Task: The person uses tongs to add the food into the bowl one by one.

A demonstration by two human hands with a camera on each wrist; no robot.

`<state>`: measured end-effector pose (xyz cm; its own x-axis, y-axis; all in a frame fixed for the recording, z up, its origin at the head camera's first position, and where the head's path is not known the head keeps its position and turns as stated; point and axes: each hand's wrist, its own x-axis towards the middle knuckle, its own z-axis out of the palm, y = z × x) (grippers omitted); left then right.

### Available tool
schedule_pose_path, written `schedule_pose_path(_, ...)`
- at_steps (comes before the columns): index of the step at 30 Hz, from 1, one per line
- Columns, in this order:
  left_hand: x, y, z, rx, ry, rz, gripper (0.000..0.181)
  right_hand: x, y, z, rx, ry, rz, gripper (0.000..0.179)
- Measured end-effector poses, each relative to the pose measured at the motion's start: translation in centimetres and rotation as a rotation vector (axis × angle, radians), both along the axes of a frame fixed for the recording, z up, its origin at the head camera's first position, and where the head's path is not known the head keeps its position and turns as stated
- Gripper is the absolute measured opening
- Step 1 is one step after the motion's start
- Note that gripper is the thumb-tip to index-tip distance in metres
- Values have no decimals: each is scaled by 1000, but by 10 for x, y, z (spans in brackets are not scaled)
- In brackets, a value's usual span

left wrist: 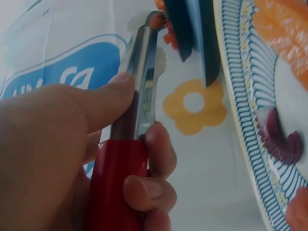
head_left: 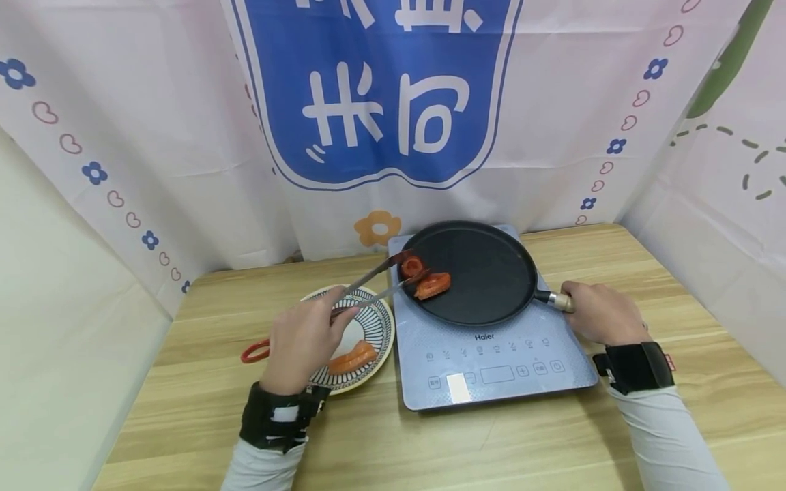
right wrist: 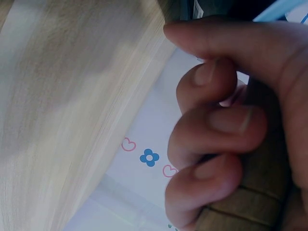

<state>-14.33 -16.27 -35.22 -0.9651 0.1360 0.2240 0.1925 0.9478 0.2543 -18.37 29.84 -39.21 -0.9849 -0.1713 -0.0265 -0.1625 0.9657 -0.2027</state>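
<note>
My left hand [head_left: 310, 334] grips a pair of metal tongs [left wrist: 144, 72] with a red handle, its tips reaching over the pan's left side. Between the tong tips lies a round red food piece [head_left: 412, 266]. Right beside it, an orange-red chunk [head_left: 432, 286] rests on the black flat pan [head_left: 479, 273]. My right hand [head_left: 602, 312] has its fingers curled round the pan's wooden handle [right wrist: 260, 192] and holds it at the right. Below the left hand is a patterned plate [head_left: 383, 327] carrying an orange slice [head_left: 353, 357]; a purple curled piece [left wrist: 279, 137] on it shows only in the left wrist view.
The pan sits on a grey-blue induction cooktop [head_left: 497, 392] with touch buttons along its front. Both cooktop and plate stand on a wooden table [head_left: 202, 395]. A printed white curtain [head_left: 184, 136] hangs close behind the table, with more cloth at the right.
</note>
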Motion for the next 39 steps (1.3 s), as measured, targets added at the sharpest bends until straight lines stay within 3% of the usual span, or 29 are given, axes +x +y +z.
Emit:
schedule_pose_path(19,9,-34,25,-2,-209,54,54,-2,-2,-1,-9,-16,-4,4)
schedule_pose_path(31,15,-57,36,-13,-228,42,54,0,-1,2,-6,-15,5,4)
schedule_pose_path(39,17,-75,41,-18,-298,44,56,0,-1,2,4,-18,5,7)
